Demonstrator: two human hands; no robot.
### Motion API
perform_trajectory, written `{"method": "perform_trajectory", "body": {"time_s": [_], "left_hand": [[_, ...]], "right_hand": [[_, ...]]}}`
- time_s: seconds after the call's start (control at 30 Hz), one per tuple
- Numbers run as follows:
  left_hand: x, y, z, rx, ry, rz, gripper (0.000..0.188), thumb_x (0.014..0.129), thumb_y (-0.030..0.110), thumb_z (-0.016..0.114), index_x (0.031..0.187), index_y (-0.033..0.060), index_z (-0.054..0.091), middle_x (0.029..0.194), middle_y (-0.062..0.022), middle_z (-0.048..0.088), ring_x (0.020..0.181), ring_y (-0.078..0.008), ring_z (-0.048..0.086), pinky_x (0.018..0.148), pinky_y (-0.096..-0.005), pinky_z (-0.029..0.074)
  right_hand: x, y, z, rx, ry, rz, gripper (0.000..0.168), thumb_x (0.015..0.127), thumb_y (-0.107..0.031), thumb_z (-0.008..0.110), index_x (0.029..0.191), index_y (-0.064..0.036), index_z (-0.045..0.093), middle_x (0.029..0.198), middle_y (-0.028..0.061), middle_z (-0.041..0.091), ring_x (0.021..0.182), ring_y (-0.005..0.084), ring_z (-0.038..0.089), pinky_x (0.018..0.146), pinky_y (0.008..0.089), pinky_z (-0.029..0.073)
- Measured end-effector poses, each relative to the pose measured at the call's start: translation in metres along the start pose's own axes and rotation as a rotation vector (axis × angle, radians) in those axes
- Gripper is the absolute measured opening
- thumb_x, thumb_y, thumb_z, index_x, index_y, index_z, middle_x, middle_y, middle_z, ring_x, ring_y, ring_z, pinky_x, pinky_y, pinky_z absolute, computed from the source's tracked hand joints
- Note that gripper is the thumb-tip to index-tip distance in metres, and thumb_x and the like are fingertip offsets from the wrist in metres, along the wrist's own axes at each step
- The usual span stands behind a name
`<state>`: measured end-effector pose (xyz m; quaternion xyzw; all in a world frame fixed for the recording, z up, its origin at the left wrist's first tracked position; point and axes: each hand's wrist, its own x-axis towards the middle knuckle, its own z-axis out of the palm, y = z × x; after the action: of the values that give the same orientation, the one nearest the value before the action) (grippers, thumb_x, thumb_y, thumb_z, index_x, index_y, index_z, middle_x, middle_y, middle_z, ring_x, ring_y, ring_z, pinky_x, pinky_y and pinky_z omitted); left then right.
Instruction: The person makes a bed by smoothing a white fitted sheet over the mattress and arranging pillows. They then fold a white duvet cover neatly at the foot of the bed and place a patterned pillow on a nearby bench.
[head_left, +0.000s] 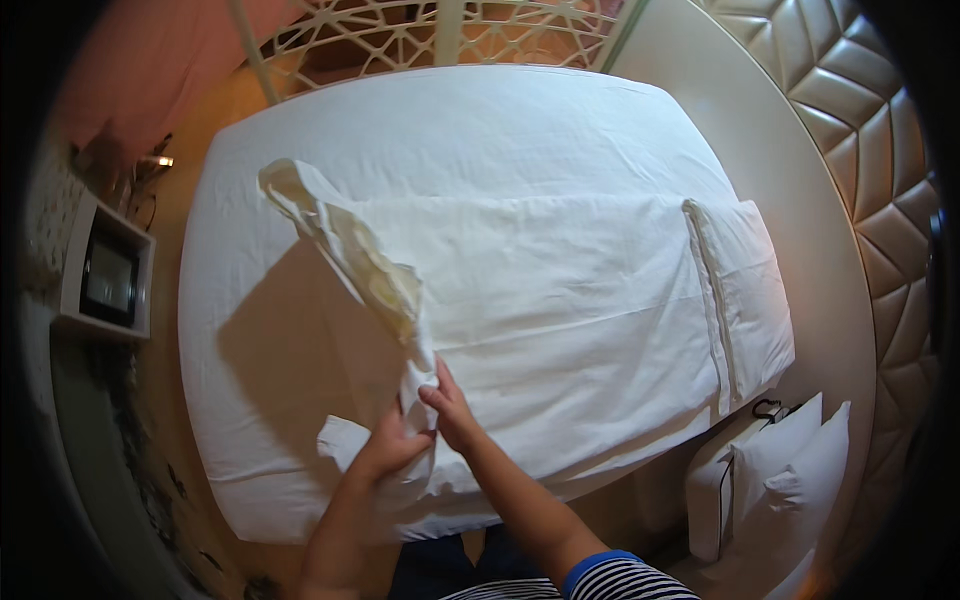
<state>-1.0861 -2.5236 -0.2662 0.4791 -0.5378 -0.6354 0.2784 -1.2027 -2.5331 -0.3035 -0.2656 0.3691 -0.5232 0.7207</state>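
Note:
A white duvet cover or similar bedding (555, 285) lies across the middle of a bed that has a white fitted sheet (480, 127). Its left end is lifted, and the raised, bunched edge shows a yellowish inside. My left hand (386, 446) grips the hanging cloth near the front edge of the bed. Just above and to the right, my right hand (448, 401) holds the same gathered edge, close to the left one. A loose white corner of cloth sticks out left of my left hand. At the right end the bedding has a folded band with a long seam or opening.
Several white pillows (787, 465) stand at the lower right, beside a white padded seat or case. A padded headboard wall (862, 150) runs along the right. Behind the bed is a white lattice screen (525, 34). A white-framed unit (142, 285) stands at the left.

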Motion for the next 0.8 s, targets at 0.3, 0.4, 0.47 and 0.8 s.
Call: {"method": "perform_trajectory", "body": {"time_s": [0.3, 0.4, 0.47, 0.8], "left_hand": [[0.098, 0.042, 0.226, 0.254, -0.243, 0.113, 0.068, 0.06, 0.018, 0.056, 0.118, -0.0023, 0.026, 0.102, -0.0233, 0.046, 0.094, -0.0322, 0.047, 0.08, -0.0311, 0.036], [0.13, 0.026, 0.303, 0.287, -0.288, 0.125, 0.074, 0.06, 0.018, 0.056, 0.12, -0.0028, 0.02, 0.111, -0.0255, 0.038, 0.1, -0.0339, 0.042, 0.083, -0.0332, 0.035], [0.141, -0.006, 0.337, 0.423, -0.262, 0.117, 0.075, 0.06, 0.018, 0.057, 0.121, -0.0025, 0.018, 0.112, -0.0248, 0.037, 0.101, -0.0339, 0.04, 0.083, -0.0336, 0.035], [0.075, -0.054, 0.375, 1.067, -0.024, 0.012, 0.07, 0.059, 0.024, 0.059, 0.116, -0.0001, 0.028, 0.099, -0.0167, 0.047, 0.088, -0.03, 0.047, 0.074, -0.0402, 0.038]], "right_hand": [[-0.06, -0.133, -0.198, 0.231, 0.31, 0.042, 0.037, 0.068, -0.018, 0.059, 0.099, -0.006, 0.042, 0.078, 0.0029, 0.05, 0.07, 0.0121, 0.049, 0.061, 0.0255, 0.042], [-0.077, -0.152, -0.278, 0.18, 0.428, 0.027, 0.032, 0.069, -0.016, 0.057, 0.095, -0.005, 0.044, 0.077, 0.0029, 0.05, 0.071, 0.0128, 0.049, 0.062, 0.0261, 0.042], [-0.084, -0.152, -0.321, 0.243, 0.422, 0.057, 0.036, 0.069, -0.017, 0.057, 0.099, -0.003, 0.043, 0.083, 0.0043, 0.051, 0.074, 0.0146, 0.05, 0.062, 0.0256, 0.042], [-0.072, -0.113, -0.35, -0.031, 0.573, 0.179, 0.046, 0.06, -0.012, 0.067, 0.099, 0.0, 0.045, 0.09, 0.008, 0.053, 0.078, 0.0165, 0.051, 0.069, 0.0271, 0.041]]}}
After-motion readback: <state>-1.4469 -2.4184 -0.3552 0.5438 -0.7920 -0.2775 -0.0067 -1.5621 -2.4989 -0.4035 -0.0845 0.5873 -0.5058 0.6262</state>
